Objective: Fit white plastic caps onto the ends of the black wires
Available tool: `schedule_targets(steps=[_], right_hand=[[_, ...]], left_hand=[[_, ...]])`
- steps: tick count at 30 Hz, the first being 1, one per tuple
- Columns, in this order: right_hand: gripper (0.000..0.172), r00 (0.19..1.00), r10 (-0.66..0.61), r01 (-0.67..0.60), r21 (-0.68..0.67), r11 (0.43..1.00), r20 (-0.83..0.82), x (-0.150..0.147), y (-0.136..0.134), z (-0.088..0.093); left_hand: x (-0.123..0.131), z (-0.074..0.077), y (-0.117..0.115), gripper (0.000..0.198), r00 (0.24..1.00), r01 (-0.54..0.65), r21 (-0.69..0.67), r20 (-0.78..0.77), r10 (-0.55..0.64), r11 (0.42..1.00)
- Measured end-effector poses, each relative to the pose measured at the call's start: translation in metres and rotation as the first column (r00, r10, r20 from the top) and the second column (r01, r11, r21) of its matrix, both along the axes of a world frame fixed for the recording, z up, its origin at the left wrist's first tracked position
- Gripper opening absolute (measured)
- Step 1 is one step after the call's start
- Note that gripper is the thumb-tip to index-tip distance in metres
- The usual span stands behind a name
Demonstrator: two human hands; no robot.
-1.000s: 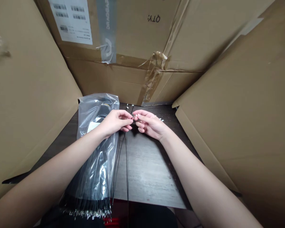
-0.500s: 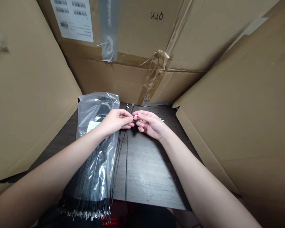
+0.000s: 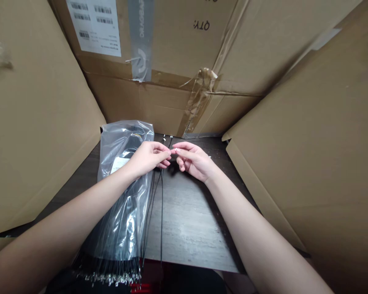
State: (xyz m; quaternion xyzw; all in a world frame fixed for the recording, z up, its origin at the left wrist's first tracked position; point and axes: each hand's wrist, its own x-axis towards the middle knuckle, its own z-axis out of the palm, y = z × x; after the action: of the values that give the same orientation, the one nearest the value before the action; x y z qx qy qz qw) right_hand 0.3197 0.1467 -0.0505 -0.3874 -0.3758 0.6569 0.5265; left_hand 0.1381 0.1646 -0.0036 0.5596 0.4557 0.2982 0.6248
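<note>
My left hand (image 3: 155, 155) is closed in a pinch, its fingertips almost touching those of the other hand. A thin black cable (image 3: 162, 204) runs up from the table's front edge to beneath its fingers; the exact grip is hidden. Between the thumb and forefinger of my right hand (image 3: 191, 159), also pinched, a small white piece (image 3: 176, 150) shows. More black cables (image 3: 149, 208) lie alongside, and small white tips (image 3: 171, 137) show behind the hands. Under my left forearm is a clear plastic bag (image 3: 110, 139) full of black cables, their metal ends (image 3: 116, 278) fanning out at the front.
Tall cardboard walls stand at the left (image 3: 33, 122), back (image 3: 159, 106) and right (image 3: 309, 143). The dark wooden table (image 3: 196, 220) ends in front of my lap. Loose brown tape (image 3: 199, 100) hangs on the back wall.
The white piece between my fingertips shows less than before, and my right fingers have shifted slightly. The view has tilted a little upward; both hands stay nearly in place.
</note>
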Motion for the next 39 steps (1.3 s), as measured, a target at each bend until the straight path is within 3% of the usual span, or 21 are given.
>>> schedule_targets(steps=[19,39], right_hand=[[0.039,0.989,-0.129,0.130,0.000,0.992,0.072,-0.011,-0.006,0.009],[0.036,0.989,-0.095,0.092,0.028,0.995,0.113,-0.011,-0.006,0.003]], left_hand=[[-0.001,0.001,0.001,0.009,0.999,0.048,0.027,0.010,-0.048,0.998],[-0.002,0.001,-0.001,0.008,0.999,0.033,0.056,-0.003,-0.033,0.998]])
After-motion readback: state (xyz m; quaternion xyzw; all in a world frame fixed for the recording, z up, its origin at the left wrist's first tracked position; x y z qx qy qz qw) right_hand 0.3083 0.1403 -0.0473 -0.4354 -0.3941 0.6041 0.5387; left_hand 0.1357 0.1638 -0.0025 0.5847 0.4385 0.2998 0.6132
